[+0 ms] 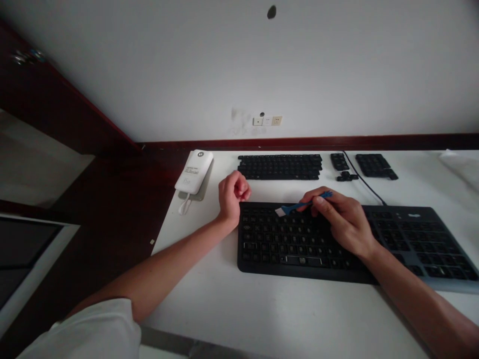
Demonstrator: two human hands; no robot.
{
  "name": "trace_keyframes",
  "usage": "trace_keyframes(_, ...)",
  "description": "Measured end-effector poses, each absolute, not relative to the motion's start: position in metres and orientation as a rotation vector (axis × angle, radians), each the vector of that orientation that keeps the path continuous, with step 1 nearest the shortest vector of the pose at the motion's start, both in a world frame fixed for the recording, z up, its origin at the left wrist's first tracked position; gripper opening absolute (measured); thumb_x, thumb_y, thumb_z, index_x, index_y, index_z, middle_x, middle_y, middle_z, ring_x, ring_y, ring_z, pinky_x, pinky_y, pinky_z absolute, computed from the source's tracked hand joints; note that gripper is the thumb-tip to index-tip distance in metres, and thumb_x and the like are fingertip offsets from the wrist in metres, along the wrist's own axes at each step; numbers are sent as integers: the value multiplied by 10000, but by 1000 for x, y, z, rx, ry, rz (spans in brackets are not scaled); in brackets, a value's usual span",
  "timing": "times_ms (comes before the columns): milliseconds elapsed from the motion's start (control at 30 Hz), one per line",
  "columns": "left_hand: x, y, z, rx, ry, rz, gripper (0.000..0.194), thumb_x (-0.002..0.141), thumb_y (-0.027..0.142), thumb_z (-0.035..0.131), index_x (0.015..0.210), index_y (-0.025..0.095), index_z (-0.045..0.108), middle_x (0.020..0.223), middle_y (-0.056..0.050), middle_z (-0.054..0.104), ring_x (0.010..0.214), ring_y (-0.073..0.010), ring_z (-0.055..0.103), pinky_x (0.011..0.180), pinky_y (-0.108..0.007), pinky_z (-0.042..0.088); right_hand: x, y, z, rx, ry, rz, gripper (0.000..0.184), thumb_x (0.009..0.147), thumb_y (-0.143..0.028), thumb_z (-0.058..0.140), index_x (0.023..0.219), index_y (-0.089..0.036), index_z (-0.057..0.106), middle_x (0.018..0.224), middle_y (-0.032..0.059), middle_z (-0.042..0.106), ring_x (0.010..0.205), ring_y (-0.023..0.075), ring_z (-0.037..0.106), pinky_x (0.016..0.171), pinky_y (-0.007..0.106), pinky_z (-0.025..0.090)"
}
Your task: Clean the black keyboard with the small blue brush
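Note:
My right hand (346,219) grips a small blue brush (299,205) between thumb and fingers, over the keyboard. The brush's pale bristles point left, down at the upper rows. The black keyboard (284,271) lies flat with its keycaps off and bare switches showing; my right hand and forearm hide part of it. At its upper left corner my left hand (231,197) is curled into a loose fist, with nothing visible in it. Behind the keyboard lies a main block of black keycaps (279,167), set out in rows.
Smaller keycap groups (339,161) and a number-pad group (375,165) sit farther right, with a black cable (361,177) running between them. A white power bank (194,172) with a strap lies at the table's (209,309) left edge. Wall sockets (267,121) are behind.

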State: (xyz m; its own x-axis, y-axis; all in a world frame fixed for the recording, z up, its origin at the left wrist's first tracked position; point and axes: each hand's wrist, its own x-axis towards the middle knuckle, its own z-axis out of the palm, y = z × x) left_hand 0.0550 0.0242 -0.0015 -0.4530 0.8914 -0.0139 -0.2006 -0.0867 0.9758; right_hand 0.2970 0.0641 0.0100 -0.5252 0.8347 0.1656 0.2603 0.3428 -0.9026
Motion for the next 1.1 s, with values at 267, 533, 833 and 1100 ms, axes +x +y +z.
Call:
trace_keyframes(267, 32, 31, 3, 728, 1336, 1459, 532, 897, 708, 226, 680, 224, 264, 625, -13, 319, 619, -149, 456, 559, -305, 434, 295, 71, 12, -880, -1530, 1275, 264, 983, -464, 626, 893, -227, 699, 821, 49, 641, 670, 188, 586, 551, 312, 435)
trace_keyframes(533, 33, 30, 0, 745, 1291, 1452, 523, 946, 631, 197, 665, 219, 351, 656, -51, 409, 674, -166, 502, 603, -333, 479, 296, 70, 11, -905, -1583, 1226, 233, 1010, -450, 590, 923, -263, 698, 809, 50, 646, 690, 208, 585, 565, 337, 429)
trace_keyframes(833, 33, 32, -5, 745, 1124, 1528, 504, 953, 618, 292, 694, 210, 436, 654, -52, 428, 683, -179, 512, 588, -337, 473, 298, 73, 5, -961, -1693, 1142, 294, 1019, -486, 564, 925, -235, 683, 821, 51, 675, 678, 199, 580, 606, 335, 458)
trace_keyframes(1100, 35, 33, 4, 211, 673, 1492, 340, 880, 491, 494, 719, 195, 452, 658, -5, 410, 592, -129, 454, 559, -276, 433, 298, 76, 4, -925, -1740, 1105, 323, 1024, -505, 550, 915, -229, 676, 795, 40, 653, 653, 184, 566, 603, 322, 465)
